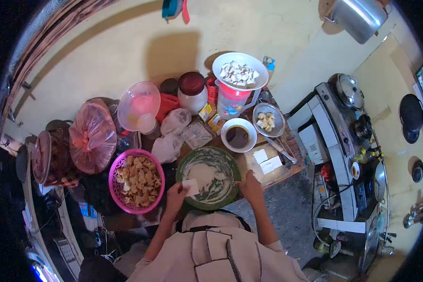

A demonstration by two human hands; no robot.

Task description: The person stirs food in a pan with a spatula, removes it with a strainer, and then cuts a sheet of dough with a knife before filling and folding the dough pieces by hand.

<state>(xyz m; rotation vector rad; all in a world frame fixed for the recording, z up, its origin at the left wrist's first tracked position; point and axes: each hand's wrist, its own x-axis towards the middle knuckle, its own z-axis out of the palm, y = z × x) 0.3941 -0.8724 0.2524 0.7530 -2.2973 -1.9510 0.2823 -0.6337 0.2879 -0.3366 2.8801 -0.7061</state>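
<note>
Between the fingers of my left hand point(176, 193) is a thin square white wrapper point(191, 187), held over the left side of a green bowl point(206, 205). Pale dough or filling point(202, 175) lies in the bowl, and white smears coat its inner wall. At the bowl's right rim is my right hand point(251, 189), its fingers curled against the edge. More white wrappers point(270, 164) rest on a cutting board point(257, 177) to the right, near a knife point(281, 149). Behind the bowl stands a white bowl of dark liquid point(238, 135).
A pink basket of fried pieces point(137, 182) sits left. At the back, a white plate of cut white pieces point(239, 71) tops a plastic pitcher point(231, 101). A strainer with pale pieces point(268, 121) lies right of it. A stove point(334, 110) stands farther right.
</note>
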